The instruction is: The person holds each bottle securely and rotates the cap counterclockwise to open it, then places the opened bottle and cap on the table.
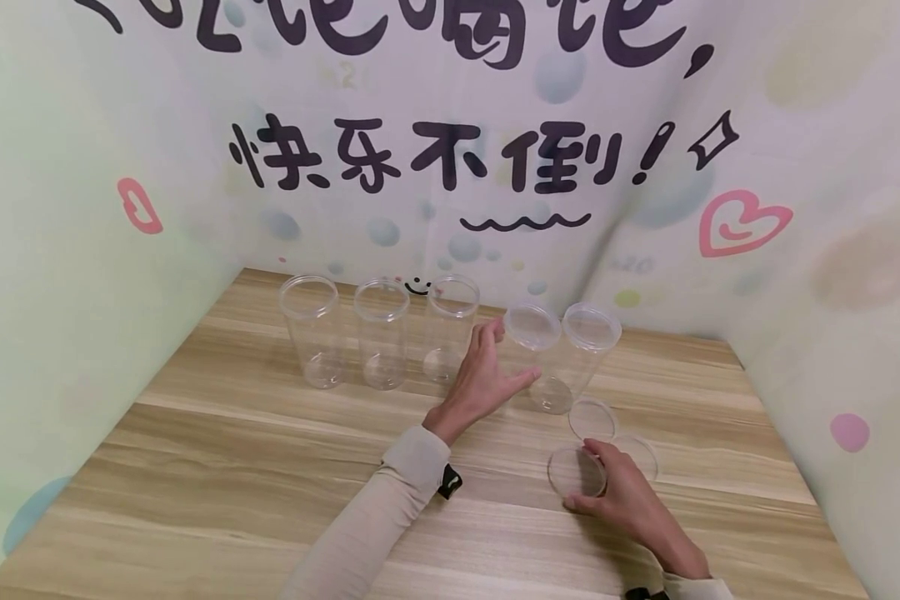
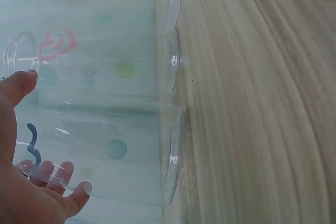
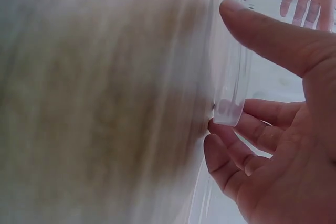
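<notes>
My left hand (image 1: 483,375) is at the left side of a clear lidded jar (image 1: 532,329), thumb and fingers spread about it. In the left wrist view, fingertips (image 2: 79,195) show at the jar's side, and I cannot tell how firmly they touch. My right hand (image 1: 630,496) holds a clear round lid (image 1: 570,473) by its rim, thumb on the near side and fingers on the far side. The right wrist view shows that lid's rim (image 3: 231,87) between thumb and fingers, close over the table. Two more clear lids (image 1: 592,419) (image 1: 647,457) lie just beyond.
Three lidless clear jars (image 1: 311,333) (image 1: 381,337) (image 1: 450,333) stand in a row at the back left. Another lidded jar (image 1: 592,329) stands right beside the one at my left hand. A printed backdrop (image 1: 390,242) rises behind the wooden table (image 1: 232,467).
</notes>
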`<state>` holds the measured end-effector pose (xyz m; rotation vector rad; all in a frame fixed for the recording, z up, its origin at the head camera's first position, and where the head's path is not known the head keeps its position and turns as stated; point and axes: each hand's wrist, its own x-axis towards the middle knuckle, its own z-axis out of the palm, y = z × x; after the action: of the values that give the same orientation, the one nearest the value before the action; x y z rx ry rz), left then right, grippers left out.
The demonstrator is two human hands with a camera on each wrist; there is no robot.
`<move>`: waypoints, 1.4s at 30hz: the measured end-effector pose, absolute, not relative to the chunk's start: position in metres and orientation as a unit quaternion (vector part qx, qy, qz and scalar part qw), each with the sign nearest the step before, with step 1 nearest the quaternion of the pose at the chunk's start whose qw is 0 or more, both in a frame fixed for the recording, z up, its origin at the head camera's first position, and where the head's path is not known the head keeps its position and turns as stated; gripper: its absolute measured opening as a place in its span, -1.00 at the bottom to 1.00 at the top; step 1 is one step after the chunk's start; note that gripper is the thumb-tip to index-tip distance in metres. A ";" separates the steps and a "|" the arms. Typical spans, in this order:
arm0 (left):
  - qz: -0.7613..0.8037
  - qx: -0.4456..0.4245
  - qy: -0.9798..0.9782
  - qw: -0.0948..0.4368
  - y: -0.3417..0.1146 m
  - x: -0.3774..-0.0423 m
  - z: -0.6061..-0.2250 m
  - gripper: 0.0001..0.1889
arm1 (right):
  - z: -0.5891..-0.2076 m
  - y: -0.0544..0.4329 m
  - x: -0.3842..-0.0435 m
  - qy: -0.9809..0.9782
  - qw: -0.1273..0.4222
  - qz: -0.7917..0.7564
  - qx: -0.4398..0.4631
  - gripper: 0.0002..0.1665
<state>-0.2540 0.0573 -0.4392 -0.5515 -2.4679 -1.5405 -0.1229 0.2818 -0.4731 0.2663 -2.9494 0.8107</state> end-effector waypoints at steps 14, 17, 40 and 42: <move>-0.496 -0.207 -0.835 0.116 0.055 -0.254 -0.440 -0.10 | -0.476 0.280 -0.125 -0.959 0.041 0.266 0.093 0.05; -0.501 -0.207 -0.833 0.113 0.054 -0.253 -0.440 -0.10 | -0.475 0.280 -0.124 -0.960 0.038 0.263 0.091 0.06; -0.502 -0.246 -0.822 0.106 0.048 -0.249 -0.440 -0.05 | -0.429 0.272 -0.130 -0.951 0.053 0.287 0.101 -0.08; -0.500 -0.249 -0.822 0.105 0.048 -0.248 -0.440 -0.05 | -0.423 0.269 -0.132 -0.948 0.071 0.294 0.098 -0.13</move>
<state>-0.2477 0.0479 -0.4398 -0.7349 -2.4239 -1.4742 -0.1322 0.2686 -0.4229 0.2953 -2.8515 0.8849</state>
